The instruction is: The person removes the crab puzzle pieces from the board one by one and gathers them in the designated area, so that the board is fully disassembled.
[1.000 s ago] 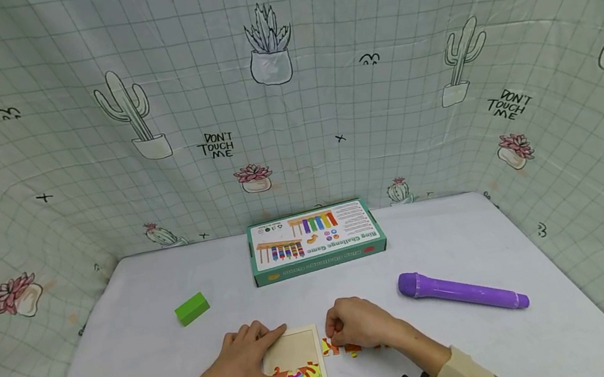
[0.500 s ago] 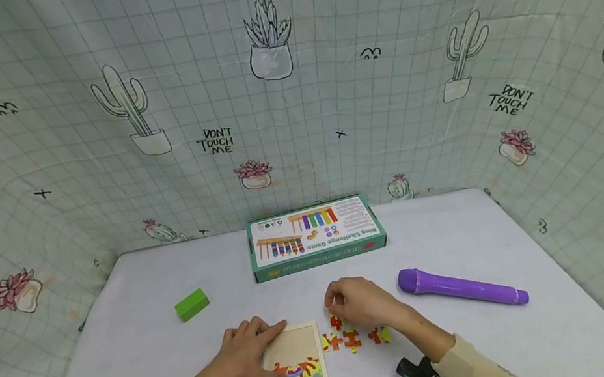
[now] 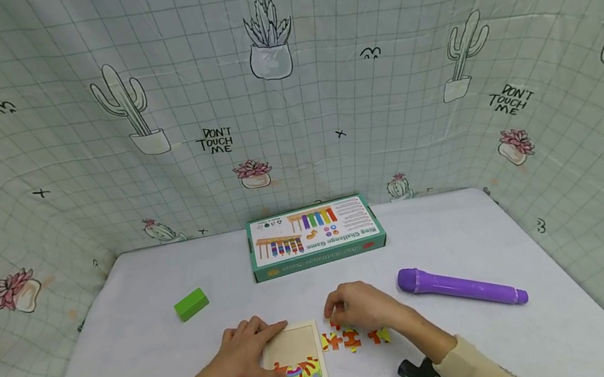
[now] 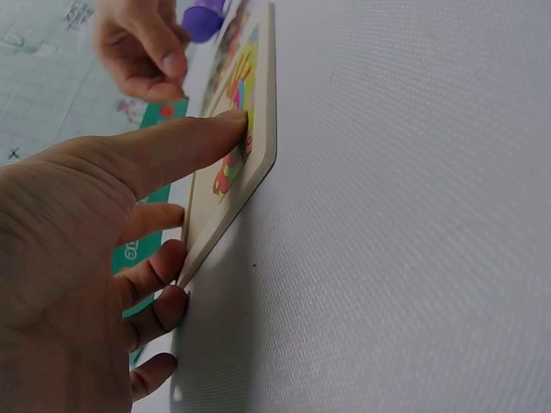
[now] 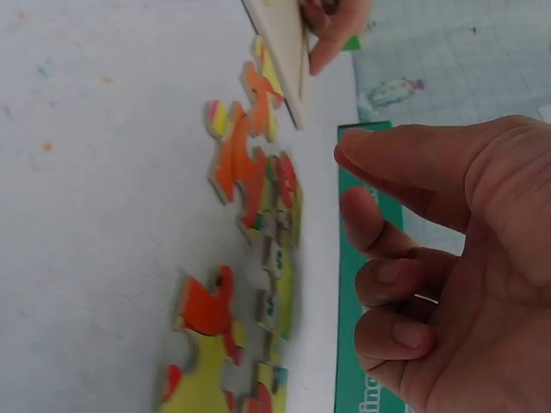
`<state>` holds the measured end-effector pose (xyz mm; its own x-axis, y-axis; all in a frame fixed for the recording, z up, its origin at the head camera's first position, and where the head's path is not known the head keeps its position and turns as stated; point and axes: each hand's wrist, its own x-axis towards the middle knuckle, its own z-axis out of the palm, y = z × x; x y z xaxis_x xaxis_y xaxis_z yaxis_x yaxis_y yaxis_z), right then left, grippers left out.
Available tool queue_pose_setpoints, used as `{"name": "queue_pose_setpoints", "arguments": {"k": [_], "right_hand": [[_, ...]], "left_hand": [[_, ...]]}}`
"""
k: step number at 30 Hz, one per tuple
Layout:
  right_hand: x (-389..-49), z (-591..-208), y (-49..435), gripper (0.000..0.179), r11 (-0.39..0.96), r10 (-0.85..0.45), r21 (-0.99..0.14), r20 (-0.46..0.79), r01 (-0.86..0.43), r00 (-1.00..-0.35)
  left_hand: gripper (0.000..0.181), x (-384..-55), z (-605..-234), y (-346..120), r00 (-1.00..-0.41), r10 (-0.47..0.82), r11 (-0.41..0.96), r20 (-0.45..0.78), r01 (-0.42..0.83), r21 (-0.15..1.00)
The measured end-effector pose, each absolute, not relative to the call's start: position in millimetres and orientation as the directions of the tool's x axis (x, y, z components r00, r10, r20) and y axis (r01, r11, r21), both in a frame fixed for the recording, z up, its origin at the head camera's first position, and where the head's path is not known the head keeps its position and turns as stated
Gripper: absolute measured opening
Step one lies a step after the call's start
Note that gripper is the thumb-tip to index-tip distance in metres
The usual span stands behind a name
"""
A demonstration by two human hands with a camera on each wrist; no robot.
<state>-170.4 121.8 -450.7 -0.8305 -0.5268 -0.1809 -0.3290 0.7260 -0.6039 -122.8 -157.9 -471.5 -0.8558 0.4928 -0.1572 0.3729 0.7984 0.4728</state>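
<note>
My left hand [image 3: 246, 359] lies over the left side of a square wooden puzzle tray [image 3: 291, 343]. Its thumb presses on the joined puzzle pieces [image 3: 304, 371] in the tray's near part, and its other fingertips are at the tray's edge, as the left wrist view shows. Just right of the tray, my right hand [image 3: 359, 306] hovers with bent fingers above loose puzzle pieces [image 3: 352, 339]. Between its thumb and index finger the right wrist view shows a gap with nothing in it. Orange, red and yellow pieces [image 5: 245, 168] lie below that hand, a red one [image 3: 335, 325] partly hidden by it.
Behind the tray lies a green-and-white Ring Challenge Game box [image 3: 316, 242]. A green block [image 3: 192, 304] sits at the left, and a purple toy microphone [image 3: 460, 287] at the right. Beside the right sleeve is a black curved object [image 3: 417, 373]. A patterned cloth surrounds the table.
My right hand moved away from the near row of pieces to the far ones, uncovering the row, then dropped back slightly. The left hand stayed on the tray.
</note>
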Motion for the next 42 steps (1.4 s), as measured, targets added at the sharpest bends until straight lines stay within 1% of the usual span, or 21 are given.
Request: {"name": "queue_pose_setpoints", "arguments": {"k": [2,6,14,22,31,36,42], "right_hand": [[-168,-454,120,0.005,0.726,-0.541,-0.601,-0.199,-0.334,-0.817],[-163,-462,116,0.010,0.727,-0.561,-0.592,-0.221,-0.347,-0.798],[-160,-465,113,0.013,0.748,-0.562,-0.545,-0.216,-0.379,-0.798],[-160,-465,119,0.014,0.756,-0.558,-0.537,-0.229,-0.374,-0.798],[-160,-463,120,0.014,0.743,-0.574,-0.540,-0.212,-0.395,-0.791],[-157,-463,115,0.024,0.759,-0.577,-0.489,-0.201,-0.429,-0.792],[-155,-464,116,0.026,0.779,-0.576,-0.419,-0.186,-0.467,-0.796]], "left_hand": [[0.083,-123,-471,-158,-0.856,0.494,0.797,-0.153,0.376,0.473],[0.083,-123,-472,-159,-0.856,0.494,0.796,-0.151,0.376,0.474],[0.083,-123,-472,-159,-0.855,0.494,0.793,-0.154,0.371,0.484],[0.084,-123,-472,-158,-0.853,0.492,0.797,-0.175,0.360,0.485],[0.084,-123,-471,-159,-0.852,0.496,0.796,-0.169,0.368,0.481],[0.084,-123,-471,-158,-0.852,0.498,0.795,-0.164,0.372,0.479],[0.084,-123,-472,-158,-0.852,0.496,0.796,-0.168,0.370,0.480]]}}
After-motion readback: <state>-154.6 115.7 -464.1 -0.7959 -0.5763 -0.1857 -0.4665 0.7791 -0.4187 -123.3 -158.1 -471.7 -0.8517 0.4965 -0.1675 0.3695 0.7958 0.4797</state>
